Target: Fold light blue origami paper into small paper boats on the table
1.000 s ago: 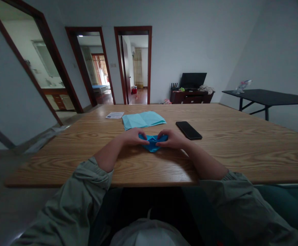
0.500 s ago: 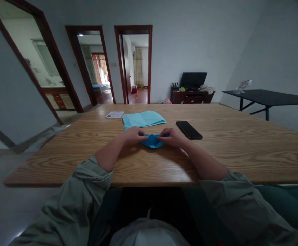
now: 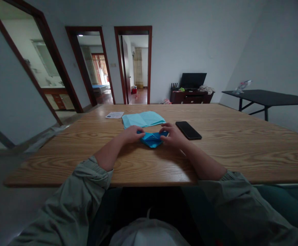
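A small folded piece of blue paper is held between my two hands, low over the wooden table. My left hand pinches its left end with thumb and fingers. At its right end, my right hand grips the paper, the thumb on the near side and the fingers curled over it. The folded paper has a wide upper edge, a dip in the middle and a narrower bottom. Just beyond my hands lie light blue paper sheets. The fingers partly hide both ends of the folded piece.
A black phone lies to the right of my right hand. A white printed card is at the far left of the sheets. Farther off stand a black folding table and a television on a dark cabinet.
The hands have drawn slightly apart at the paper's ends. Its middle peak has flattened into a dip, and the right fingers have lifted and shifted on the right end.
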`<state>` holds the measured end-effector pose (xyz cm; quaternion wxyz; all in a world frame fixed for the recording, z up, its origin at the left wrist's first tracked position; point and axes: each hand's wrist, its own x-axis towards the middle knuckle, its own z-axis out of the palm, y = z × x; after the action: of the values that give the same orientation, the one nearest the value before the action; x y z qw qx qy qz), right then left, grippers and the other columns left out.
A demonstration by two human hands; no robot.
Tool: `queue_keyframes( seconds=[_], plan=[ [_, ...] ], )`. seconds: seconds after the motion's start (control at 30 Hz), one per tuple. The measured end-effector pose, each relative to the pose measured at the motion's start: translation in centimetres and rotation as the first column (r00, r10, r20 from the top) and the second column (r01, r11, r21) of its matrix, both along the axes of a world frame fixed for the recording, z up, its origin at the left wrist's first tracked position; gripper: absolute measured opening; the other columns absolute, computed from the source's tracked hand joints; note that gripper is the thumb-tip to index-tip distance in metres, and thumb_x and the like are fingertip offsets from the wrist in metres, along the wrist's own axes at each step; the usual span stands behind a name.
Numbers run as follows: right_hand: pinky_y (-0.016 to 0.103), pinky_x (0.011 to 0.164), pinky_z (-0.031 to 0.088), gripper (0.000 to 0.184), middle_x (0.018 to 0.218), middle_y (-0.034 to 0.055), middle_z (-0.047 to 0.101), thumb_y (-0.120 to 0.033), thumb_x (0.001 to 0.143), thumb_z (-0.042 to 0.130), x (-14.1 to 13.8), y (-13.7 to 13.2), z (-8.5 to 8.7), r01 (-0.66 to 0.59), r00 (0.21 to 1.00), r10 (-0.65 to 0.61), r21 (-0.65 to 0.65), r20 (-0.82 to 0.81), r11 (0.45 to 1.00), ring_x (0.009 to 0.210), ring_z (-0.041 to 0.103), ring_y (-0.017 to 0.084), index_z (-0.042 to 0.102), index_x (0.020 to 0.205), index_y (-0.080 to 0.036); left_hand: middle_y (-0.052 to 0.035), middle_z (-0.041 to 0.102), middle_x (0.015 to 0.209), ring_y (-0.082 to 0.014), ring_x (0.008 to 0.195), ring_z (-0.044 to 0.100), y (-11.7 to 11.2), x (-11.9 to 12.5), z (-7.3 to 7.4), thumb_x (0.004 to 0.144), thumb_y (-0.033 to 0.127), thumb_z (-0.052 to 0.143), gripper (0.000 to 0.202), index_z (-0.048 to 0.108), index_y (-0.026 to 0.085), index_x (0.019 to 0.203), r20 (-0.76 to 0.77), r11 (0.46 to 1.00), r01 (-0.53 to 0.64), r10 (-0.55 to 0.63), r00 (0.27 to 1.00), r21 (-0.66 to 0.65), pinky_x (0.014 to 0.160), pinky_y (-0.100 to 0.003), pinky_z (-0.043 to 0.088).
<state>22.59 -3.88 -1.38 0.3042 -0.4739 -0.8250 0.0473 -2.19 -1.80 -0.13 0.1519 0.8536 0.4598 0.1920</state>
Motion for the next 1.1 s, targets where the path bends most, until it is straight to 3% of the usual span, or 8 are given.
queue_keyframes(
  seconds=[0.2,0.37,0.5,0.73,1.1],
  plan=[
    [0.045,0.102,0.025,0.024,0.132,0.0071,0.047,-0.029,0.068,0.064,-1.0,-1.3,0.3,-0.036,0.977,-0.010,0.207,0.215,0.978,0.124,0.033,0.030,0.070,0.091,-0.022,-0.0025,0.064,0.073,-0.0162,0.069,0.054,0.1,0.0,-0.2,0.079,0.045,0.049,0.039,0.070,0.015,0.089,0.034,1.000,0.010,-0.010,0.999,0.004,0.062,-0.025,0.039],
    [0.043,0.101,0.023,0.024,0.115,0.0070,0.060,-0.032,0.071,0.061,-2.0,-1.9,0.2,-0.085,0.949,0.007,0.231,0.317,0.969,0.116,0.039,0.028,0.070,0.090,-0.021,-0.0022,0.064,0.074,-0.0160,0.068,0.054,0.3,0.0,-0.4,0.079,0.047,0.048,0.039,0.070,0.015,0.088,0.030,1.000,0.023,-0.024,0.999,0.018,0.062,-0.025,0.038],
    [0.043,0.102,0.019,0.026,0.113,0.0081,0.062,-0.036,0.071,0.061,-2.0,-2.1,0.6,-0.093,0.944,-0.009,0.293,0.329,0.952,0.117,0.038,0.030,0.071,0.088,-0.020,-0.0026,0.065,0.076,-0.0161,0.069,0.054,0.4,0.1,-0.5,0.079,0.047,0.049,0.040,0.070,0.015,0.089,0.052,0.999,0.048,-0.048,0.998,0.001,0.064,-0.025,0.039],
    [0.037,0.092,0.028,0.025,0.086,0.0104,0.068,-0.034,0.083,0.050,-2.2,-2.0,1.0,-0.003,0.913,-0.089,0.225,0.399,0.974,0.091,0.054,0.024,0.069,0.084,-0.018,-0.0028,0.065,0.076,-0.0147,0.065,0.053,0.3,0.1,-0.6,0.078,0.045,0.050,0.038,0.070,0.016,0.092,0.084,0.999,0.040,-0.038,0.996,-0.015,0.061,-0.025,0.039],
    [0.032,0.081,0.035,0.030,0.082,0.0073,0.068,-0.044,0.083,0.051,-1.8,-0.9,0.2,0.160,0.952,-0.194,0.157,0.237,0.975,0.089,0.056,0.023,0.066,0.097,-0.021,-0.0030,0.065,0.075,-0.0149,0.066,0.054,0.2,0.2,-0.4,0.077,0.044,0.051,0.038,0.069,0.015,0.094,0.073,0.999,0.038,-0.035,0.997,-0.038,0.061,-0.024,0.040]
  ],
)
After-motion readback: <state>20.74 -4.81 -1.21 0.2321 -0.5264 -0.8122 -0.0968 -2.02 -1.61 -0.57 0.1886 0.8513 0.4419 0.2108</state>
